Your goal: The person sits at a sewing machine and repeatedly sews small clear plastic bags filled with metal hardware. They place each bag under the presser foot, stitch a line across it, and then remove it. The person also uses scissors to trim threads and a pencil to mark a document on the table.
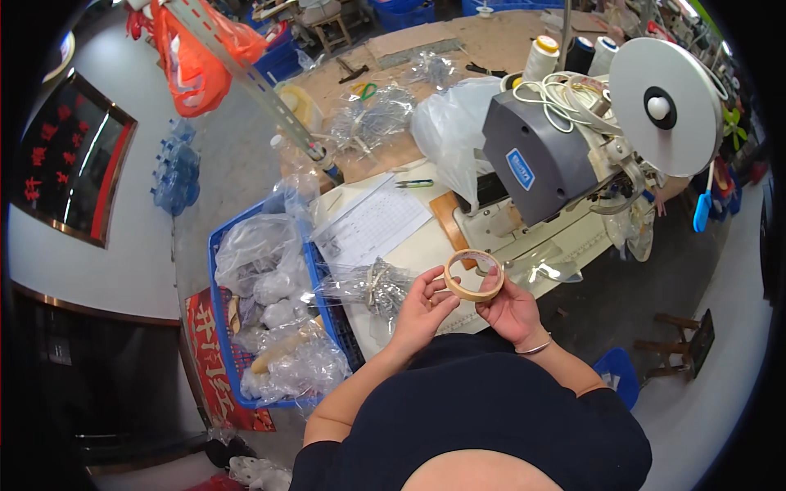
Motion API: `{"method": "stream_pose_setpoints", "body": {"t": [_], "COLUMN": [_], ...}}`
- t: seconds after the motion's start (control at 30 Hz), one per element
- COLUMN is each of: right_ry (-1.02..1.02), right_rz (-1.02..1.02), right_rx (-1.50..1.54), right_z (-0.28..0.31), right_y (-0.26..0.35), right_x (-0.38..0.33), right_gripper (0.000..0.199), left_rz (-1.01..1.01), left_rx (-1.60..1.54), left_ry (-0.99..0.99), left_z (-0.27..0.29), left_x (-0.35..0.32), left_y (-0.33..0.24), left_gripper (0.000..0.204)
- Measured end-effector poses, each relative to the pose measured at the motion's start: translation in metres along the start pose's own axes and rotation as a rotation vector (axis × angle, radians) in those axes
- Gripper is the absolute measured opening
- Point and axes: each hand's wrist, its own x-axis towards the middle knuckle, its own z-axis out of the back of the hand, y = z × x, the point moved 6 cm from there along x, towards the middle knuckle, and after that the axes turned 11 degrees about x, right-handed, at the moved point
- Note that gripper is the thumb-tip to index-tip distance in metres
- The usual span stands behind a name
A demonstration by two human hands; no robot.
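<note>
A roll of tan tape [470, 295] is held up over the near edge of the sewing table, its open ring facing up. My left hand [424, 315] grips its left side between thumb and fingers. My right hand [512, 313] closes on the right side, with fingertips showing through the ring. Just left of the roll lies a bundle of clear plastic strips [378, 288], tied in the middle. Behind the hands stands a dark grey sewing machine [532, 155]. A printed sheet of paper [375, 222] and small green-handled thread snips [414, 184] lie beyond the bundle.
On the left, a blue crate [217, 270] holds clear plastic bags. A slotted metal post [254, 86] carries an orange bag [192, 65]. The machine has a large white reel [665, 106] and thread cones [540, 61]. A wooden stool [684, 344] stands at right.
</note>
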Motion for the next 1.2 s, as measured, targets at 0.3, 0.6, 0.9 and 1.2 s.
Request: {"method": "stream_pose_setpoints", "body": {"t": [0.3, 0.6, 0.9, 1.2], "right_ry": [-0.074, -0.034, -0.054, -0.068], "right_rz": [-0.078, 0.104, 0.177, 0.181], "right_rx": [-0.098, -0.622, -0.761, -0.762], "right_z": [0.013, -0.005, -0.007, -0.012], "right_y": [-0.034, -0.031, -0.02, -0.015], "right_x": [0.024, 0.036, 0.029, 0.025], "right_gripper": [0.031, 0.035, 0.032, 0.032], "left_rz": [-0.071, -0.227, -0.309, -0.634], "left_rx": [-0.213, 0.043, 0.42, 0.818], "left_ry": [-0.179, -0.273, -0.127, -0.398], "left_z": [0.028, 0.032, 0.036, 0.024], "left_x": [-0.019, -0.03, -0.021, -0.032], "left_y": [-0.011, -0.019, -0.006, -0.051], "left_gripper": [0.054, 0.038, 0.021, 0.022]}}
